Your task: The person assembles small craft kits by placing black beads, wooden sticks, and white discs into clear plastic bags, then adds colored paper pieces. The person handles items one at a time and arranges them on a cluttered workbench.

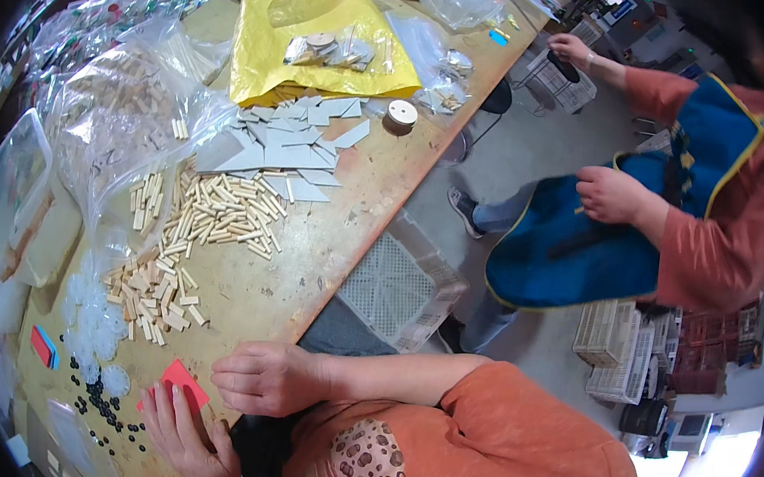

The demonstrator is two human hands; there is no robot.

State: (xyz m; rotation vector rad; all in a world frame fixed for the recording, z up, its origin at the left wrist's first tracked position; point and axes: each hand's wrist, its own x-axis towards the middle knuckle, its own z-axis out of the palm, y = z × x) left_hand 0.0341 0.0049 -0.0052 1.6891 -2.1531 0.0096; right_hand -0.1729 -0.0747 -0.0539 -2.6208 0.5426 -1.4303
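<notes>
As the left hand (pixel 185 445) rests with outstretched fingers on a red piece (pixel 191 385), the right hand (pixel 269 380) curls just beside it.
The red piece emerges from under the left fingertips toward the right fingers, its long axis partly covered; whether the right fingers grip anything cannot be told. Small black discs (pixel 100 400) scatter past the left fingers, away from the right hand; wooden blocks (pixel 156 295) lie heaped farther off.
</notes>
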